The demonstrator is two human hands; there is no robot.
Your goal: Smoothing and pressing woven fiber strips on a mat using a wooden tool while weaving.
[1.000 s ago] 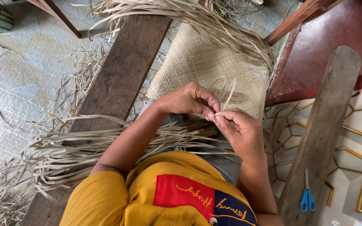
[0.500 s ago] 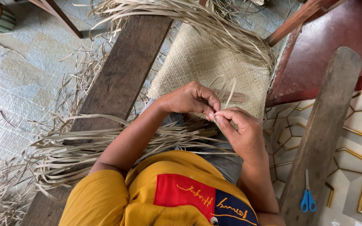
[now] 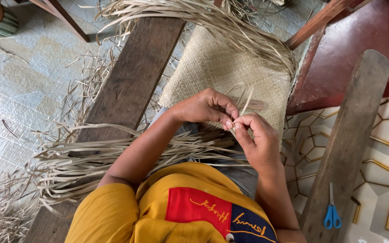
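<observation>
I saw both hands meet over the mat (image 3: 221, 72). My left hand (image 3: 205, 107) and right hand (image 3: 257, 141) pinched one pale strip (image 3: 247, 100) between closed fingertips, equally near it. The strip ran up and away from the fingers, its long axis nearly upright across the weave. Blue scissors (image 3: 332, 215) lay far right, past the plank (image 3: 352, 135). No labels showed.

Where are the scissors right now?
The blue-handled scissors lie at the lower right of the head view, on the patterned floor just right of the wooden plank, well away from both hands.
</observation>
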